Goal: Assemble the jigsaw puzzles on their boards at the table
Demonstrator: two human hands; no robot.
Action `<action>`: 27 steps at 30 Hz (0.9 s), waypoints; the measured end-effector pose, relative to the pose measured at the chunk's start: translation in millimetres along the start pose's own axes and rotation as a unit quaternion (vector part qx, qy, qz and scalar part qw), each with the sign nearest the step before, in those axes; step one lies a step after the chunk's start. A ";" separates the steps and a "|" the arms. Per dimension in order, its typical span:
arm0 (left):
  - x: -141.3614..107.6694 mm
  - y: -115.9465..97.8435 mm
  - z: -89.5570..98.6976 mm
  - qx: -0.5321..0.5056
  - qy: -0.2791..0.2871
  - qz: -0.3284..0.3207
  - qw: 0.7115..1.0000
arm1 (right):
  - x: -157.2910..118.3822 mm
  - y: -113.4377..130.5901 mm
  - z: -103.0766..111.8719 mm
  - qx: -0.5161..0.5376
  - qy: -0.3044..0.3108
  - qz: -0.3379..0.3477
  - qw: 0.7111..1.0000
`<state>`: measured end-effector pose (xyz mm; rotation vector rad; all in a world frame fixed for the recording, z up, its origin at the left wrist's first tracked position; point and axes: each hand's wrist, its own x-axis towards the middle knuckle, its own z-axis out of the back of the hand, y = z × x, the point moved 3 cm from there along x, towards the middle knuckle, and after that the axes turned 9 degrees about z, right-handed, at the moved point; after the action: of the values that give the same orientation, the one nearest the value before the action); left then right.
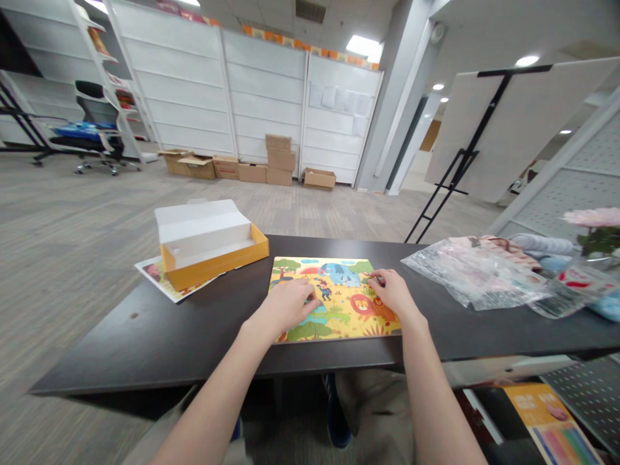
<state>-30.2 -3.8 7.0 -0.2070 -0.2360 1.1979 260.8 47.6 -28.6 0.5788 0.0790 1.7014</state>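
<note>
A jungle-animal jigsaw puzzle [339, 303] lies flat on the dark table [145, 342], showing an elephant, a lion and a small figure on yellow ground. My left hand [288, 305] rests on its lower left part, fingers down, covering some of the picture. My right hand [393, 292] is at its upper right edge, fingertips on the board near the elephant. Whether either hand grips a piece is hidden. An open yellow box [216, 265] with a white lid stands to the left, over a printed picture sheet [157, 278].
A crumpled clear plastic bag [475, 274] with cloth items lies at the table's right, beside pink flowers [593, 219]. A printed card [547, 420] sits low at right. Cardboard boxes [242, 169] and an office chair [87, 126] stand beyond the table.
</note>
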 end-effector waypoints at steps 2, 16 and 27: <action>-2.4 13.0 4.0 0.009 -0.013 0.037 0.999 | -3.4 -1.7 0.6 -0.018 -0.005 -0.020 1.000; -57.5 142.0 48.8 0.097 -0.351 0.231 0.902 | -25.1 2.9 5.9 0.001 0.030 -0.028 0.999; -57.7 171.0 46.3 0.093 -0.297 0.302 0.901 | -20.8 6.4 4.7 0.011 0.022 -0.072 0.997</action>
<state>-216.2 3.7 -1.1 0.2888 -0.6187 1.8803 259.0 25.5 -29.0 0.5391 0.1671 1.5744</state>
